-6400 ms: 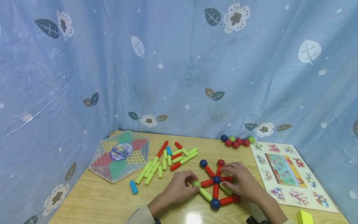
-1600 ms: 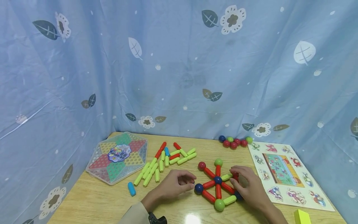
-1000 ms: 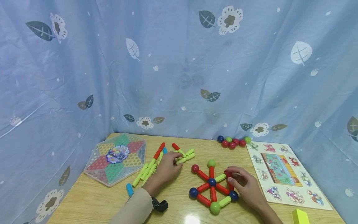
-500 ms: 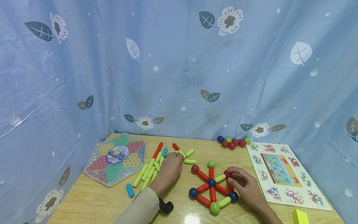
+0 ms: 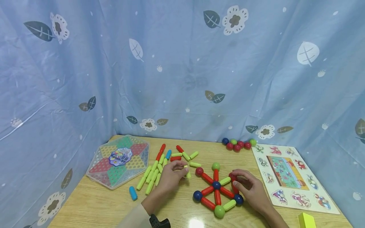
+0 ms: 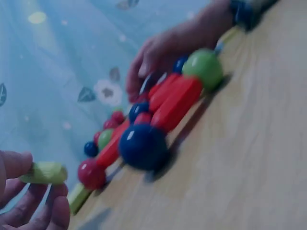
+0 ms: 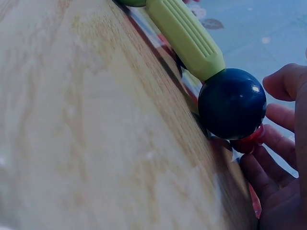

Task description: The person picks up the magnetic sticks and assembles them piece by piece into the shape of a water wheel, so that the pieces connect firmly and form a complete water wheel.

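My left hand [image 5: 172,175] pinches a short yellow-green rod [image 5: 187,172] between thumb and fingers, left of a flat wheel of balls and rods; the left wrist view shows the same rod [image 6: 47,173] close up. A blue hub ball [image 5: 216,185] joins red spokes and one yellow-green spoke to red, green and blue outer balls. Rods link several outer balls along the near and right sides. At the right, my right hand [image 5: 251,190] curls round a red rod [image 5: 234,187], beside the red ball [image 5: 232,175]. In the right wrist view a blue ball [image 7: 232,103] partly hides that rod.
Loose yellow-green, red and blue rods [image 5: 155,172] lie left of the wheel, with a single blue rod [image 5: 133,193] nearer. A hexagonal Chinese checkers box [image 5: 119,161] is at far left. Spare balls [image 5: 237,148] sit at the back, a picture board [image 5: 295,177] and yellow block [image 5: 307,220] at right.
The wheel has turned counterclockwise and gained a red rod at its near left. My left hand went to the loose rods and came back with a yellow-green rod. My right hand stays at the wheel.
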Motion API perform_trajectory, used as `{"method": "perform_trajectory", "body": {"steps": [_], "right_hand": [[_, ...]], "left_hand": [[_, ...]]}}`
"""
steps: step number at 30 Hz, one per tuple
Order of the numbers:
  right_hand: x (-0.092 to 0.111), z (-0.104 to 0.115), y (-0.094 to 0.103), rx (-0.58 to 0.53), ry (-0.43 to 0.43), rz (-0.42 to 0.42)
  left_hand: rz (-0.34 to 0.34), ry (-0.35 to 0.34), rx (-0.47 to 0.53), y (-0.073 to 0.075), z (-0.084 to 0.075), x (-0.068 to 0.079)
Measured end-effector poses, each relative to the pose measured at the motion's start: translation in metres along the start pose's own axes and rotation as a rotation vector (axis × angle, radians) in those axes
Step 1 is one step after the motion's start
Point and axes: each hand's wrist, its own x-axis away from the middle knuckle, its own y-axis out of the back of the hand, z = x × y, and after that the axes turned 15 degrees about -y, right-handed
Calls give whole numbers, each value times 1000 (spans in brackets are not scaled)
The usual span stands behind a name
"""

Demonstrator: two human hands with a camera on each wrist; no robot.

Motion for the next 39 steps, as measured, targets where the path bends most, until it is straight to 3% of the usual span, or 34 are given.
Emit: {"method": "perform_trajectory", "body": {"steps": [3, 5, 12, 18, 22, 25, 30, 34, 39], "right_hand": [[-1, -1, 1, -4, 9, 2], [-1, -2, 1, -5, 11, 3], [0, 0, -1, 27, 53, -11], [0, 17, -10, 286, 344, -157], [1, 36, -21, 437, 475, -68], [1, 49, -29, 533, 449, 48], [-3, 64, -41, 620, 319, 186], [-3, 65, -46, 638, 264, 226], [-4, 63, -48, 614, 263, 227]], "left_hand": [[17, 66, 130, -8, 1, 8], [26, 78, 159, -14, 3, 11], [67, 37, 69, -32, 12, 18], [118, -47, -139, -35, 12, 21], [143, -101, -239, -37, 12, 22], [155, -141, -300, -39, 12, 22], [156, -163, -352, -41, 12, 22], [164, -142, -349, -43, 12, 23], [168, -142, -360, -42, 11, 23]]}}
